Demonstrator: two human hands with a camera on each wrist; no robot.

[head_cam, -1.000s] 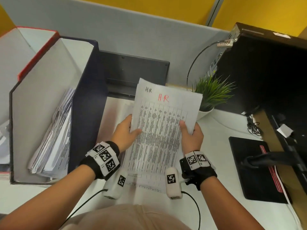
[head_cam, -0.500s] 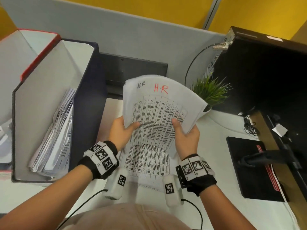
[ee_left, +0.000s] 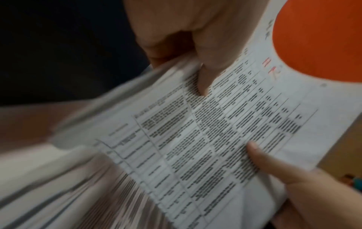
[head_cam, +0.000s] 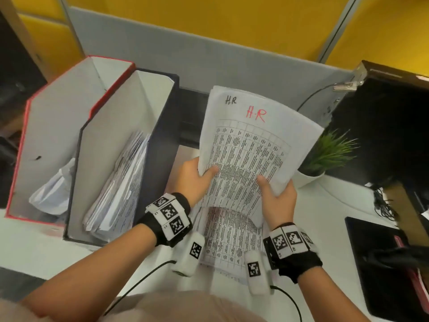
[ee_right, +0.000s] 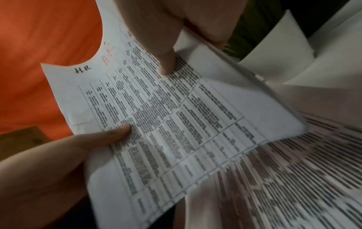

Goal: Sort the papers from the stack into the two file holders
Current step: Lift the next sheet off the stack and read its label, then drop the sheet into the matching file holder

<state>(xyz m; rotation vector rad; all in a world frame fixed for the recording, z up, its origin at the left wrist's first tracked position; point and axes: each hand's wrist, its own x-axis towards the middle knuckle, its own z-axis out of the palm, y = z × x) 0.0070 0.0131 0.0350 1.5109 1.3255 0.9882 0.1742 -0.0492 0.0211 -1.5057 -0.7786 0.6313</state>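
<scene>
I hold a printed sheet [head_cam: 250, 145] marked "HR" in black and red, lifted above the paper stack [head_cam: 232, 240] on the desk. My left hand [head_cam: 197, 175] pinches its left edge, thumb on top. My right hand [head_cam: 276, 196] pinches its right edge, thumb on the print. The wrist views show the same sheet [ee_left: 225, 124] [ee_right: 166, 116] with a thumb [ee_left: 205, 74] [ee_right: 164, 62] pressed on it. Left of the hands stand a dark blue file holder [head_cam: 167, 117] with several papers and a red file holder [head_cam: 21, 145] with a few crumpled papers.
A small green plant in a white pot [head_cam: 329, 154] stands right behind the sheet. A black monitor [head_cam: 394, 126] with a cable fills the right side, with a black pad [head_cam: 376, 263] below it. A grey partition [head_cam: 232, 59] closes the back.
Both hands raised the HR sheet off the stack and carried it a little left and up; it now bows outward. The view swung right, bringing both holders more fully into sight.
</scene>
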